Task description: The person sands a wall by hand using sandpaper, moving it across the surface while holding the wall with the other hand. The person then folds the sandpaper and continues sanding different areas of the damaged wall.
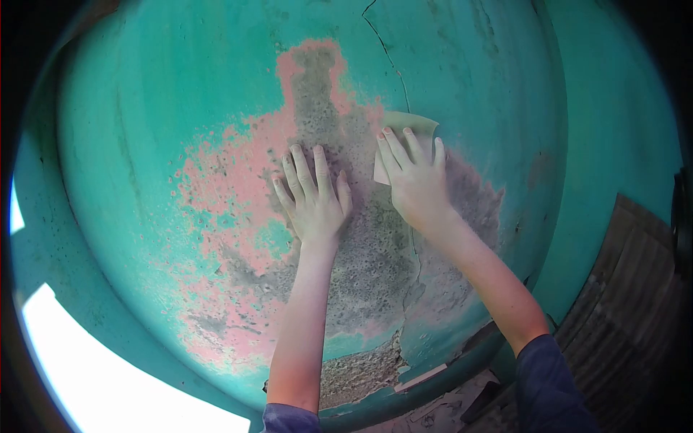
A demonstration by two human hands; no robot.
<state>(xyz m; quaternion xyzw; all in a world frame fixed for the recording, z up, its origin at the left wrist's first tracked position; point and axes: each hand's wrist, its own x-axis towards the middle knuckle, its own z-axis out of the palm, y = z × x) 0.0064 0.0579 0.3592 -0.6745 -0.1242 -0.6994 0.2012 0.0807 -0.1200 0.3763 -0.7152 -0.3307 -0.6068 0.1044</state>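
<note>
My left hand [314, 198] lies flat on the wall [368, 274], fingers spread, with nothing in it. The wall under it is worn to rough grey, ringed by pink undercoat. To its right, my right hand [416, 177] presses a pale sheet of sandpaper [411, 121] against the wall. The sheet's upper edge curls away past the fingertips, and one corner shows left of the palm. Pale dust coats both hands and forearms.
Green paint [195, 79] surrounds the worn patch. A thin crack [390, 54] runs down the wall. Low down, broken plaster [361, 375] is exposed. Corrugated sheeting [621, 289] leans at right, and bright light [94, 368] enters at lower left.
</note>
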